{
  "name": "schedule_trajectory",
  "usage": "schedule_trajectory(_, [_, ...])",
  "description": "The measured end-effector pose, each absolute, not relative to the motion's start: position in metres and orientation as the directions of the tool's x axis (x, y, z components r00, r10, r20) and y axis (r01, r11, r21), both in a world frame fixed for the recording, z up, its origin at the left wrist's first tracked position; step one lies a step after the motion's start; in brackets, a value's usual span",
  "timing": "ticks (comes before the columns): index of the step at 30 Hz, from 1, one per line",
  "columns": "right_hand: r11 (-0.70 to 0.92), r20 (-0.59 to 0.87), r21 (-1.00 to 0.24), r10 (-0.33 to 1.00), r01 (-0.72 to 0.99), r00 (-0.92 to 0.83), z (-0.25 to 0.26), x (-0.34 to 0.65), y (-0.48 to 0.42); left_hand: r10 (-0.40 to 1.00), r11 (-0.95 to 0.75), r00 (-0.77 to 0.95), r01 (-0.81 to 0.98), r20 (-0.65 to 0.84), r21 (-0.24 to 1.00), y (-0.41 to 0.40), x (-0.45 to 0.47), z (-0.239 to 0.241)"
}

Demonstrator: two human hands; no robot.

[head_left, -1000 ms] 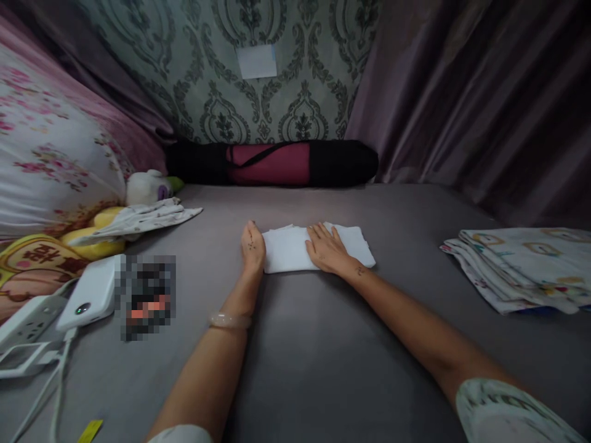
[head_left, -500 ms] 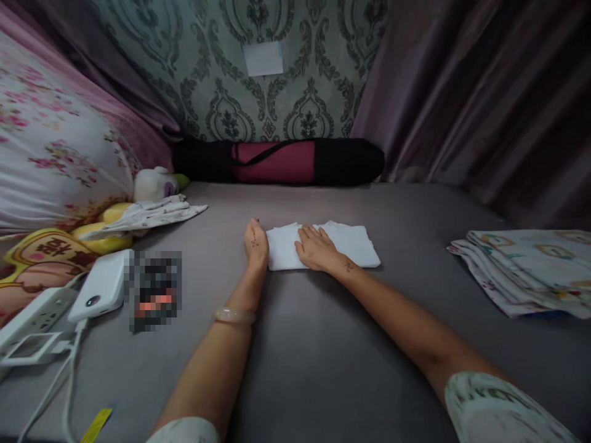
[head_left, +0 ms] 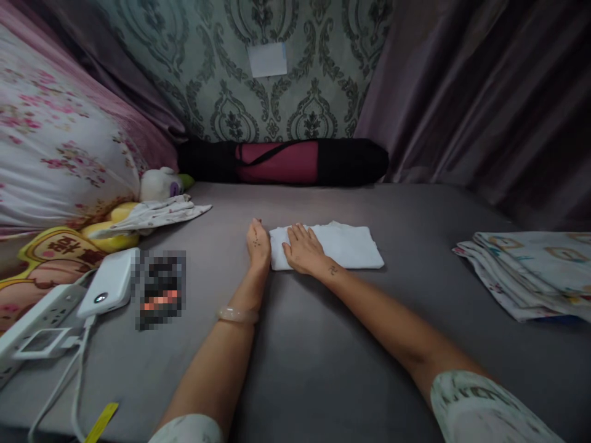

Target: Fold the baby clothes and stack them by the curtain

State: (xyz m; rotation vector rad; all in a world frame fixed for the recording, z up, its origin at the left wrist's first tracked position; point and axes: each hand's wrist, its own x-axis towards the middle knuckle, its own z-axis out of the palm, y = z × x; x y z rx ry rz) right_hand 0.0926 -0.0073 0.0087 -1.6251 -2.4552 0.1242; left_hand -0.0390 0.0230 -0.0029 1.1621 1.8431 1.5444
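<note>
A folded white cloth (head_left: 351, 247) lies flat on the grey bed sheet (head_left: 332, 344), its far edge slightly uneven. My right hand (head_left: 305, 248) rests palm down on the cloth's left half, fingers stretched out. At the cloth's left edge my left hand (head_left: 258, 243) stands on its side, touching or nearly touching it. Its fingers point away from me and look extended, though they are partly hidden behind the back of the hand. A pale bangle (head_left: 237, 315) circles my left forearm.
Folded patterned fabric (head_left: 530, 264) lies at the right. To the left are a white power bank (head_left: 111, 280), a power strip (head_left: 50, 311), cables, a blurred-out item (head_left: 159, 292) and plush toys (head_left: 159, 183). A black and maroon long bag (head_left: 281, 162) lies along the wall.
My right hand has slid left across the white cloth, closer to my left hand. The left hand keeps its place at the cloth's edge. The view has shifted slightly.
</note>
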Motion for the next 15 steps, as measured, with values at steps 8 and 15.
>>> schedule_trajectory(8, [0.416,0.113,-0.173,0.909,0.893,-0.402,0.004,0.080,-0.009,0.808,-0.003,-0.567,0.272,0.163,0.962,0.024,-0.040,-0.004])
schedule_trajectory(15, [0.527,0.167,-0.164,0.848,0.834,-0.503,0.006,0.058,-0.007,0.720,-0.110,-0.652,0.233,0.239,0.966,0.025,-0.044,0.000])
